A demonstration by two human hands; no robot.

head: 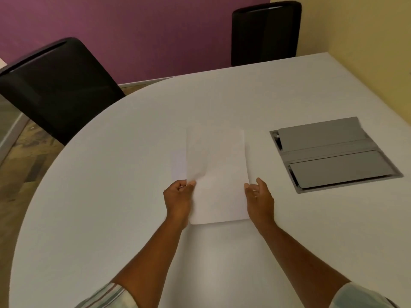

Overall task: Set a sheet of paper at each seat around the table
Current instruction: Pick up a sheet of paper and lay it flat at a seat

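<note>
Head view, table: a white tabletop [111, 196] with a rounded left end and a straight far edge that runs to a corner at the upper right.
Head view, paper: white sheets of paper [216, 174] are held over the middle of the tabletop, long side running away from the person. The near short edge curves slightly. A second sheet edge [178, 164] sticks out to the left behind the front sheet, so more than one sheet is there; how many cannot be told. Whether the far end rests on the tabletop or floats above it cannot be told.
Head view, left hand: the left hand [178, 198] grips the left long edge of the paper near its near corner, thumb on top and fingers curled under, pinching the sheets.
Head view, right hand: the right hand [259, 197] is at the right long edge of the paper, fingers loosely spread and slightly curled, palm turned inward. It touches or nearly touches the edge; a firm hold is not seen.
Head view, sleeves: light striped short sleeves [106, 295] show at the bottom corners.
Head view, hatch: a grey cable hatch [331, 154] with two flaps is set into the tabletop to the right of the paper, well apart from it.
Head view, chairs: one black chair [60, 85] stands at the rounded left end; another black chair [265, 32] stands at the far edge, near the right corner.
Head view, room: a purple wall [133, 30] behind the chairs, a yellow wall [367, 41] on the right.
</note>
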